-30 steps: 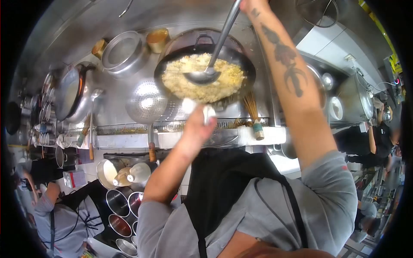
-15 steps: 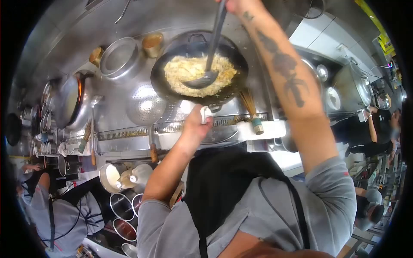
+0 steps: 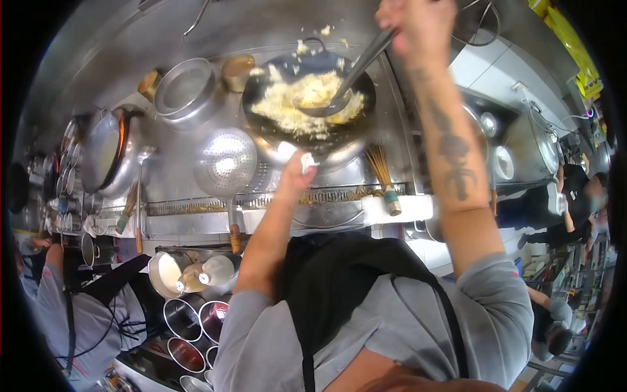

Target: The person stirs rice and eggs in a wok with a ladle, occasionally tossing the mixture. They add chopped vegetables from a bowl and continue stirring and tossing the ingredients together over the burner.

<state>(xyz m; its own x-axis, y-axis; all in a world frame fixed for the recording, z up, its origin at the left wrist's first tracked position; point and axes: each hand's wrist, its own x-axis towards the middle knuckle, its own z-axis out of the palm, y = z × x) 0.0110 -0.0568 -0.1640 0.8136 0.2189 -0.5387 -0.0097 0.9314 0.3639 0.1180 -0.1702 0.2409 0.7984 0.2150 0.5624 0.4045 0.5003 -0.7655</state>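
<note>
My left hand (image 3: pixel 299 173) is closed at the near side of the dark wok (image 3: pixel 349 134), a folded white cloth (image 3: pixel 307 162) in its grip. The wok's near handle is hidden there. Pale yellow and white food, like fried rice with egg, fills the wok (image 3: pixel 281 108), and bits of it are in the air by the far rim. High on the right, my right hand (image 3: pixel 418 29), somewhat blurred, is wrapped round the handle of a dark metal ladle (image 3: pixel 369 62). The ladle's bowl rests in or just over the food.
Left of the wok lies a perforated skimmer (image 3: pixel 226 160); behind it stands a metal pot with a strainer (image 3: pixel 185 91). A bamboo brush (image 3: pixel 381 168) lies at the near right. Containers (image 3: pixel 183 320) stand below left. Other people (image 3: pixel 98 307) are at both sides.
The wok has tilted and shifted slightly, and food has been thrown up and scattered. My right hand has swung right and nearer, slanting the ladle. My left hand stays at the near rim.
</note>
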